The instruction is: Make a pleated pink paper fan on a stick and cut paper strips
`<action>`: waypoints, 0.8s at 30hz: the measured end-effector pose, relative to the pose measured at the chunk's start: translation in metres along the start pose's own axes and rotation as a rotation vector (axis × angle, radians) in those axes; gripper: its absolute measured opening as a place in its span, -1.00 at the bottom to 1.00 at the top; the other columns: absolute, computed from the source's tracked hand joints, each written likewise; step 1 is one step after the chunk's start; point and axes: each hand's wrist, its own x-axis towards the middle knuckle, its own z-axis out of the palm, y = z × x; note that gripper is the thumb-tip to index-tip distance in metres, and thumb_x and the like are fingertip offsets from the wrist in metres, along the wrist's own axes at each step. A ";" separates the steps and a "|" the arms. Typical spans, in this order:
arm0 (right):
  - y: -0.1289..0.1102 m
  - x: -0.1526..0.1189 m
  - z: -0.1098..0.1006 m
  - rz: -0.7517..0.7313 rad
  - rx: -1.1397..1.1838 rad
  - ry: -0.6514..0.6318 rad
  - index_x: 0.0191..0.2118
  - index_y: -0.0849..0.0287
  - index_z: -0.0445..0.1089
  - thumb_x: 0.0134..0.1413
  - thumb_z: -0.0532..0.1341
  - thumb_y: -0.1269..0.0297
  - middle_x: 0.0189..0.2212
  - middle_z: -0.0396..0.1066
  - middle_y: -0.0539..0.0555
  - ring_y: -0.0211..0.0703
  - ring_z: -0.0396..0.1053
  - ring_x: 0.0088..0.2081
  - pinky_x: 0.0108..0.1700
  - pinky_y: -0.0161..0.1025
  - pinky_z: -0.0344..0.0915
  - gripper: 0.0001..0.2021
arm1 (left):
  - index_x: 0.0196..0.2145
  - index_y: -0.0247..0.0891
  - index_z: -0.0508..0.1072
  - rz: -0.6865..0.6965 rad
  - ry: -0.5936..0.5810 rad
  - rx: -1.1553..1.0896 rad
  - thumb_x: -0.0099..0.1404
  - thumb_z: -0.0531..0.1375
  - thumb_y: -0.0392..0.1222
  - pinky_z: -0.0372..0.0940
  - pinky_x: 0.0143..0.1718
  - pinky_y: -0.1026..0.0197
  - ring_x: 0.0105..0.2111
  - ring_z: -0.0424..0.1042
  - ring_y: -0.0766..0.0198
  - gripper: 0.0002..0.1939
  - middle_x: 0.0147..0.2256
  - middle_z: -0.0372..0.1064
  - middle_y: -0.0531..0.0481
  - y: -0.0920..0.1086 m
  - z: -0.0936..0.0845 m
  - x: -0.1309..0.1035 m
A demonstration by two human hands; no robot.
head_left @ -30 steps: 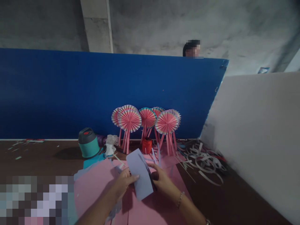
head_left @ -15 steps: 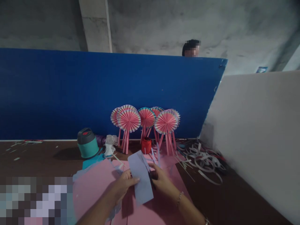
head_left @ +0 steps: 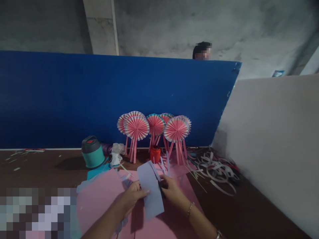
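My left hand [head_left: 134, 197] pinches a pale lilac sheet of paper [head_left: 151, 196] at its left edge, thumb on top. At the sheet's right edge, my right hand [head_left: 173, 191] is closed around dark scissors [head_left: 162, 192], mostly hidden by the fingers and the paper. A narrow strip [head_left: 155, 169] stands partly separated along the upper right edge of the sheet. Both hands are above large pink paper sheets [head_left: 99, 199] spread on the table.
Round pink pleated paper fans [head_left: 136, 128] lean on the blue partition [head_left: 74, 99]. Before them stand a red container [head_left: 155, 155] and a teal container [head_left: 93, 156]. Curled paper scraps [head_left: 220, 172] lie at right on the brown table [head_left: 224, 212]. A person's head [head_left: 201, 50] shows beyond the partition.
The lilac sheet and both hands have shifted very slightly. The strip at the sheet's edge stands a little farther from it, and the grips look the same.
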 end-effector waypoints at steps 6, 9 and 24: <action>0.006 0.006 -0.004 -0.002 -0.011 0.030 -0.47 0.18 0.28 -0.21 0.31 0.17 -0.62 0.26 -0.09 -0.31 0.17 -0.57 -0.53 -0.35 0.07 -0.76 | -0.16 -0.34 0.52 -0.022 0.008 -0.007 -0.12 0.45 -0.04 0.31 -0.11 0.06 -0.20 0.50 -0.01 -0.44 -0.24 0.54 -0.23 -0.005 -0.003 0.003; 0.009 0.012 -0.010 0.015 -0.014 0.097 -0.32 0.19 0.34 -0.24 0.33 0.16 -0.63 0.28 -0.10 -0.30 0.19 -0.59 -0.54 -0.35 0.08 -0.68 | -0.20 -0.33 0.53 -0.019 0.040 0.000 -0.13 0.45 -0.03 0.32 -0.13 0.05 -0.21 0.50 -0.02 -0.47 -0.26 0.55 -0.22 -0.008 -0.007 0.006; -0.018 0.006 -0.030 0.021 0.217 0.437 0.04 0.20 0.18 -0.35 0.41 -0.01 -0.66 0.29 -0.12 -0.31 0.18 -0.64 -0.58 -0.38 0.02 -0.21 | -0.29 -0.21 0.48 0.097 0.345 0.005 0.00 0.36 0.04 0.31 -0.19 0.12 -0.18 0.47 0.01 -0.64 -0.34 0.54 -0.09 -0.002 -0.013 0.009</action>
